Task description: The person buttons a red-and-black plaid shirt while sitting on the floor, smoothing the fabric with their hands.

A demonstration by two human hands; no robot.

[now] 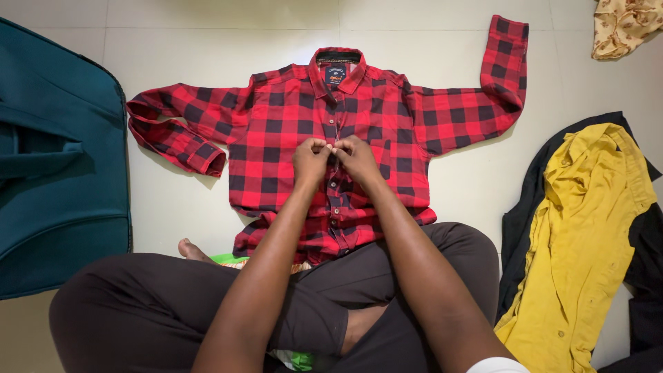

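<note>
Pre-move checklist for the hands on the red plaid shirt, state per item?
1. Red and black checked cotton shirt lies front up on the pale tiled floor: ok.
2. Left hand and right hand both pinch the front button strip at mid-chest: ok.
3. Button through its hole: cannot tell, the fingers cover it.
4. Sleeves spread flat: not ok, both bend back at the elbow.
5. Lower hem flat: not ok, it bunches against the dark trousers.
6. Yellow shirt and teal suitcase lie apart from the checked one: ok.

Left hand (311, 160) and right hand (356, 157) pinch the placket of a red-and-black checked shirt (276, 131) (spread flat on the floor).
</note>
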